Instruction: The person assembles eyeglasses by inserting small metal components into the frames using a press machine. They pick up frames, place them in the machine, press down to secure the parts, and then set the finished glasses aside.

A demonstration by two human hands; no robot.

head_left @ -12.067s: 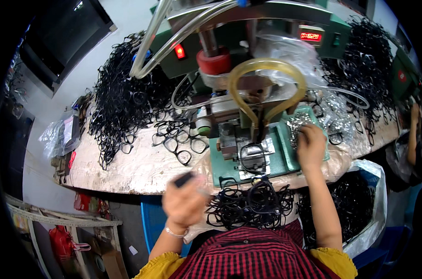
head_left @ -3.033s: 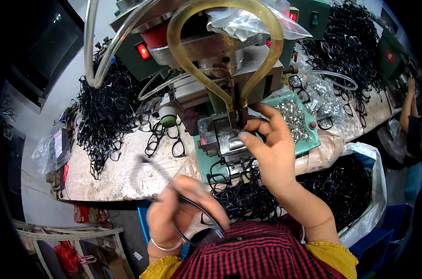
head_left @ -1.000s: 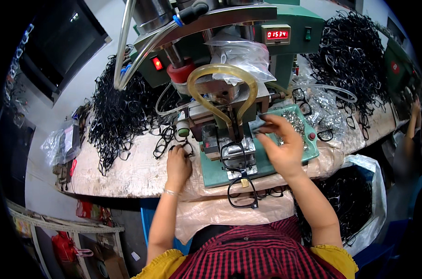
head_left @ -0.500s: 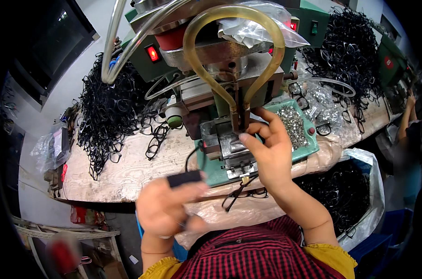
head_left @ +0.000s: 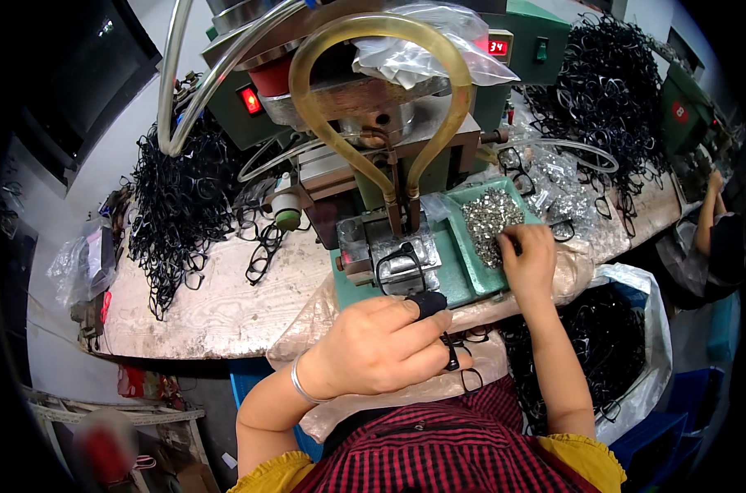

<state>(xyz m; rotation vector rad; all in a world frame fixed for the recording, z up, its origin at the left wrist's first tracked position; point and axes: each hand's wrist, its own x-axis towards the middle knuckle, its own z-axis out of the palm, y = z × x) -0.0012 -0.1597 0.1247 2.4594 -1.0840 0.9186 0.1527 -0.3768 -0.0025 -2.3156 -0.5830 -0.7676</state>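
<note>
My left hand [head_left: 381, 345], with a black sleeve on one finger and a bangle at the wrist, is closed on a black eyeglass frame [head_left: 378, 275]. One rim of the frame lies over the metal fixture [head_left: 426, 251] of the bench machine, below its two upright brown electrodes [head_left: 403, 215]. Dark frame parts also show under my fingers. My right hand [head_left: 531, 259] reaches into a green tray [head_left: 494, 283], its fingers bent together at a heap of small silvery metal parts [head_left: 489, 215]. Whatever its fingertips pinch is too small to make out.
Thick hoses [head_left: 463, 90] loop over the machine. Piles of black eyeglass frames [head_left: 180, 197] stand left and right on the wooden table [head_left: 192, 320]. A white sack [head_left: 659, 329] of dark frames sits at the right. Another person's arm [head_left: 707, 209] shows far right.
My left hand has moved right, bringing an eyeglass frame to the fixture. My right hand has left the electrodes and gone right to the metal parts. The view has shifted slightly.
</note>
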